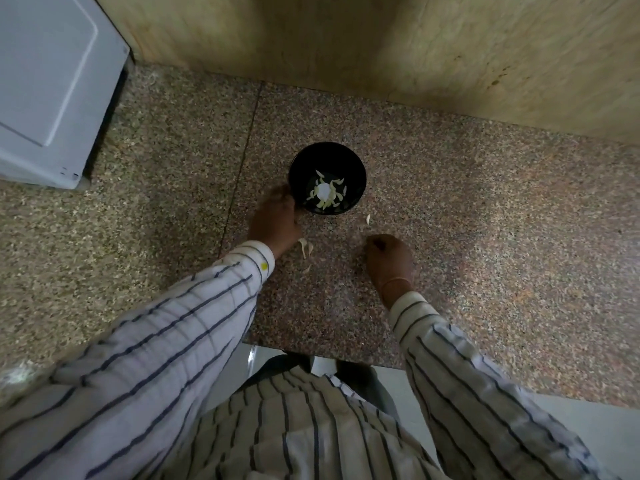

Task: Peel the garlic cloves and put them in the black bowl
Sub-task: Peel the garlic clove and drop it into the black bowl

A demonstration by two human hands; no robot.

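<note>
Centrally, a round, glossy black bowl [327,157] sat on the speckled granite surface [467,209], holding pale, curved garlic cloves [325,197]. The left hand [275,221] lay beside its rim, the right hand [389,259] nearer the person. Both had curled fingers, and I could not tell what they held.

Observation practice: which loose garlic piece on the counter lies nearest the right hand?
The lone piece right of the bowl; others lie by the left hand.

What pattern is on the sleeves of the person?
The sleeves are pale with thin dark stripes; the head view shows it.
</note>
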